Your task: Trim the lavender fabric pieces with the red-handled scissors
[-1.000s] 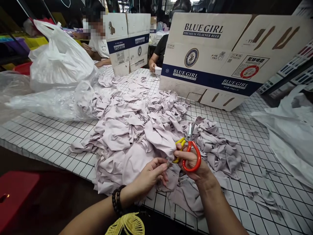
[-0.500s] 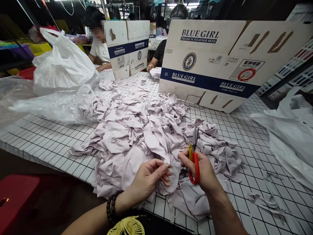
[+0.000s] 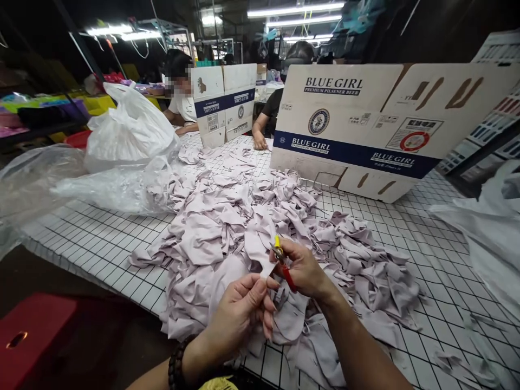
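My left hand [image 3: 247, 303] pinches the corner of a pale lilac fabric piece [image 3: 260, 241], pulling it taut toward me. In my right hand [image 3: 303, 268] is a pair of scissors [image 3: 287, 275] with red handles and a yellow part near the pivot. The blades point left and lie right at the pinched end of the cloth, just above my left fingertips. Whether they touch or have cut it I cannot tell. Beneath both hands spreads a big heap of similar lilac fabric pieces [image 3: 199, 233].
A white table [image 3: 101, 244] with a black grid carries the heap. Behind stand a large beer carton [image 3: 349, 119] and a smaller carton [image 3: 225, 105]. White plastic bags [image 3: 130, 127] lie left, another bag [image 3: 487, 216] right. Two people sit across; one person's hand [image 3: 260, 141] shows. A red stool [image 3: 36, 330] stands lower left.
My right hand has swung the scissors left and down, from upright to beside my left fingertips. My left hand keeps its pinch on the fabric. The view has tilted upward.
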Motion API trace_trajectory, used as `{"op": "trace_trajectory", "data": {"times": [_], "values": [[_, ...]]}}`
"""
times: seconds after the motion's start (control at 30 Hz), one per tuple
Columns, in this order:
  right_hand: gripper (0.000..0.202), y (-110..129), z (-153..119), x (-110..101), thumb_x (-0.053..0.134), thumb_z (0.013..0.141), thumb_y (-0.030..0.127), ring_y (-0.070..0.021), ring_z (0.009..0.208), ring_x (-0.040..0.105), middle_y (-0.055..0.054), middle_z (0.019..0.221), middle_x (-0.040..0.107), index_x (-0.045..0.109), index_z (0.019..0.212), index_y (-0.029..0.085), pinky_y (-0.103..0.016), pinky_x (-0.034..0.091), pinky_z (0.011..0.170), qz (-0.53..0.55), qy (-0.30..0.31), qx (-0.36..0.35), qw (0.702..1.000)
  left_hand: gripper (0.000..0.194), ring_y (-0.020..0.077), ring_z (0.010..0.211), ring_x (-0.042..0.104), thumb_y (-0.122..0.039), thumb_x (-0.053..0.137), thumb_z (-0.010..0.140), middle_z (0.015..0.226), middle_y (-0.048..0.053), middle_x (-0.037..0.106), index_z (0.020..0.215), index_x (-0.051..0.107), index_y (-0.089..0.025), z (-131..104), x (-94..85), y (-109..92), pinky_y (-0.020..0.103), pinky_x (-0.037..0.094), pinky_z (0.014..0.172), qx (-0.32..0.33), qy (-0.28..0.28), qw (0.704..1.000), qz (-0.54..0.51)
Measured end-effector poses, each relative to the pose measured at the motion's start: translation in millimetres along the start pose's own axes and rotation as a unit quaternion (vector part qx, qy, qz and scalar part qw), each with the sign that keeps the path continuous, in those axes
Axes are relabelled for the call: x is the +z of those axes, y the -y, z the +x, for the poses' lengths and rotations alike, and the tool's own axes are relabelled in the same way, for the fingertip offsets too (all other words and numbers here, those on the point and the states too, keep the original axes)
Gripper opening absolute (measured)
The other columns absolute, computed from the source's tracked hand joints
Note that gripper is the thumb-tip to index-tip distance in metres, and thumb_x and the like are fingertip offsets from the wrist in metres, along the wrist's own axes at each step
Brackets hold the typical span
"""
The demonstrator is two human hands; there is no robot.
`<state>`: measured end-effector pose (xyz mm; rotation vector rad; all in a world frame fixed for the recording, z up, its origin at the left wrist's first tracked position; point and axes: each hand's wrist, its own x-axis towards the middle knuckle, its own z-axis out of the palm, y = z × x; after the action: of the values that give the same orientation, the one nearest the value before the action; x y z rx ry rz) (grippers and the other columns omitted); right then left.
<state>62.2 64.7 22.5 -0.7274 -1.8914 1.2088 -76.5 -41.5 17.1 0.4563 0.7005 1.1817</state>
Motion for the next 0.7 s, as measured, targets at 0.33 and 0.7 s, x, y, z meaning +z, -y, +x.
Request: {"op": "trace_trajectory", "data": {"times": [0.33, 0.7], "values": [[0.022, -13.0, -10.7, 43.4, 0.072, 0.075, 0.037, -0.0129, 0.055, 0.048, 0.003, 0.065, 0.054, 0.056, 0.073, 0.021, -0.025, 0.042, 0.052, 0.035, -0.233, 0.077, 0.969, 0.026, -0.0010, 0.040, 0.043, -0.038, 0.063, 0.087, 0.117, 0.012, 0.063, 0.079, 0.071, -0.014, 21.3, -7.4, -11.3, 0.017, 0.035, 0.036, 0.274, -0.078, 0.943, 0.171], [0.034, 53.4, -45.8, -19.8, 0.073, 0.072, 0.049, -0.0187, 0.069, 0.056, 0.000, 0.078, 0.057, 0.054, 0.079, 0.022, -0.029, 0.046, 0.060, -0.247, 0.016, 0.180, 0.952, 0.025, 0.0047, 0.051, 0.057, -0.033, 0.054, 0.094, 0.073, 0.000, 0.056, 0.082, 0.064, -0.014, 28.6, -13.9, -17.1, 0.016, 0.044, 0.050, 0.280, 0.039, 0.930, 0.233]]}}
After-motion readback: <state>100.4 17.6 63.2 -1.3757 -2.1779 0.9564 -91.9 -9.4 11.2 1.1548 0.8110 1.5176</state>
